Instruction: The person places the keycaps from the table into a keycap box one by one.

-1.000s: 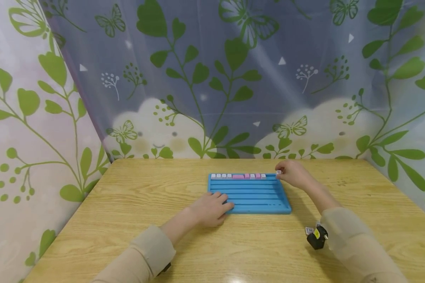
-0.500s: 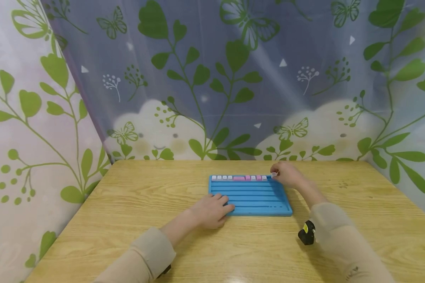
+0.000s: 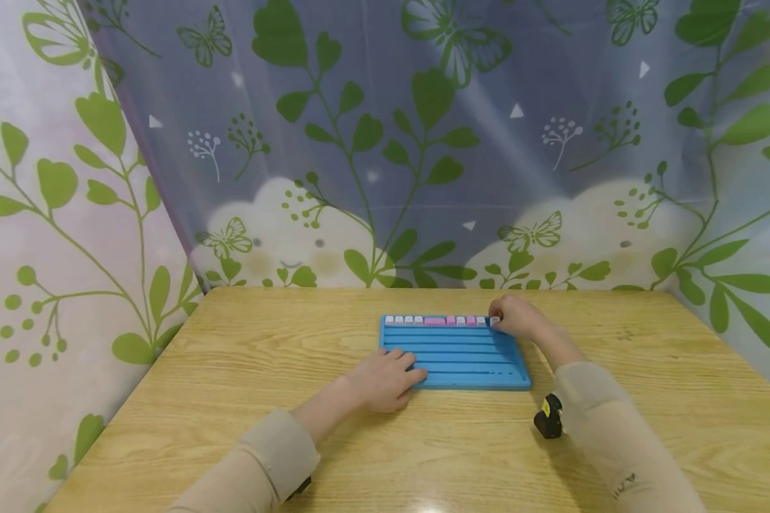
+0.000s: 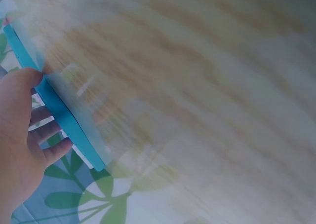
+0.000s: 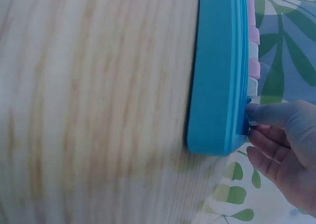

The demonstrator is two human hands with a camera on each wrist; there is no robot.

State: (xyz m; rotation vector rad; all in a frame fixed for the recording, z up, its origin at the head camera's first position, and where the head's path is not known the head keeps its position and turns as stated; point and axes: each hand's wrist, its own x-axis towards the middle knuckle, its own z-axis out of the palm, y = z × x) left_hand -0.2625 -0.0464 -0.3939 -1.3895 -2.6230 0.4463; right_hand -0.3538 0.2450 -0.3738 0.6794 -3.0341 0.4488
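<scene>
A blue keyboard case [image 3: 462, 356] lies on the table, its inside lined with ridges. White and pink keycaps stand in a row along its far edge, among them a long pink keycap [image 3: 434, 322]. My left hand [image 3: 383, 381] rests on the case's front left corner with spread fingers; in the left wrist view the thumb [image 4: 30, 77] touches the front wall. At the far right corner, my right hand [image 3: 520, 318] pinches a white keycap [image 3: 495, 322] at the end of the row. A short gap separates it from the other keycaps. Fingertips partly hide it in the right wrist view.
The wooden table [image 3: 244, 342] runs back to a fabric backdrop [image 3: 334, 128] printed with leaves and butterflies. Near the right cuff shows a black wrist camera [image 3: 548, 417]. Another dark device [image 3: 300, 489] peeks from under the left sleeve.
My right hand has moved left and brought the white keycap from the case's far right corner down to the row's end. The left hand has stayed in place.
</scene>
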